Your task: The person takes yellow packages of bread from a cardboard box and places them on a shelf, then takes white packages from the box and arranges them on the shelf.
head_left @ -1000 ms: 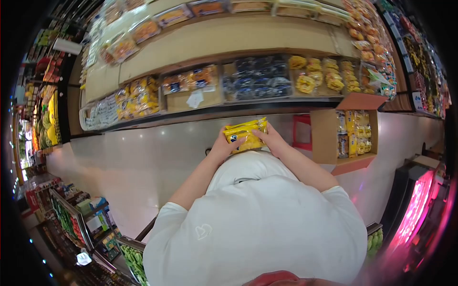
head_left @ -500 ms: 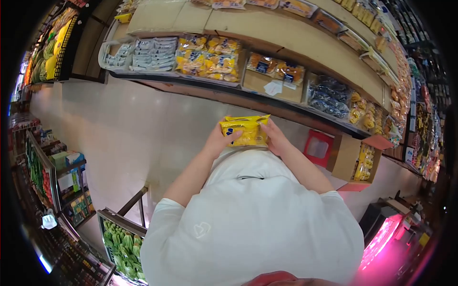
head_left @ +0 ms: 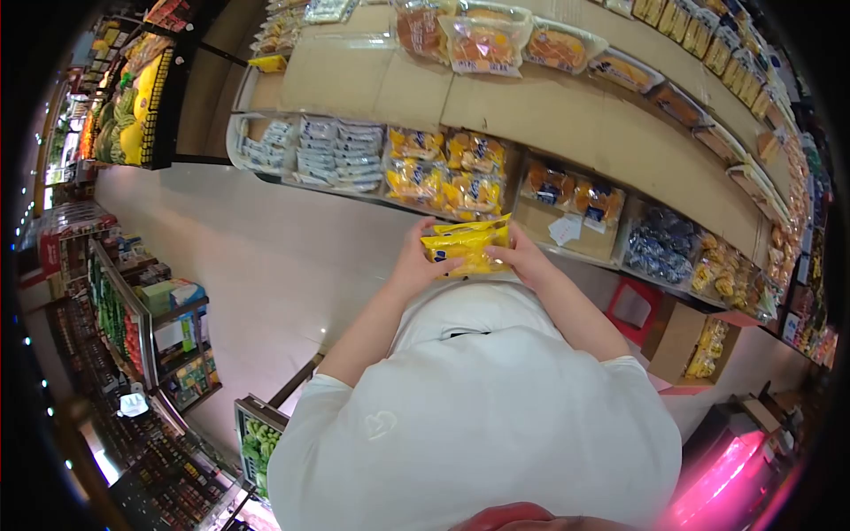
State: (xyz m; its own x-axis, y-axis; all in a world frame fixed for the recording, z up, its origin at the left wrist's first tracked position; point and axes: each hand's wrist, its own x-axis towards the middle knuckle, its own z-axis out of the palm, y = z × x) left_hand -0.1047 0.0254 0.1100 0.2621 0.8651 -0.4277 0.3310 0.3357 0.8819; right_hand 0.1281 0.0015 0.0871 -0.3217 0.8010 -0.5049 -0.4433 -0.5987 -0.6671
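Observation:
Shiny yellow snack packets (head_left: 469, 245), at least two pressed together, are held in front of my belly. My left hand (head_left: 423, 263) grips their left end, thumb across the front. Around the right end my right hand (head_left: 526, 257) is closed, its thumb also on the front. The fingers behind the packets are mostly hidden. Just beyond them, in the shelf's lowest row, lie yellow-and-clear packaged snacks (head_left: 445, 173) and, to their left, pale blue-white packets (head_left: 339, 152).
A tiered shelf lined with cardboard (head_left: 531, 115) curves ahead, with packaged bread (head_left: 485, 42) higher up. At right on the floor stand a red stool (head_left: 631, 310) and a cardboard box (head_left: 670, 341) holding yellow packets. A vegetable stand (head_left: 258, 442) is at lower left.
The shelf now appears nearer and further right in view. Both hands keep hold of the yellow packets, and my right thumb has moved onto their front.

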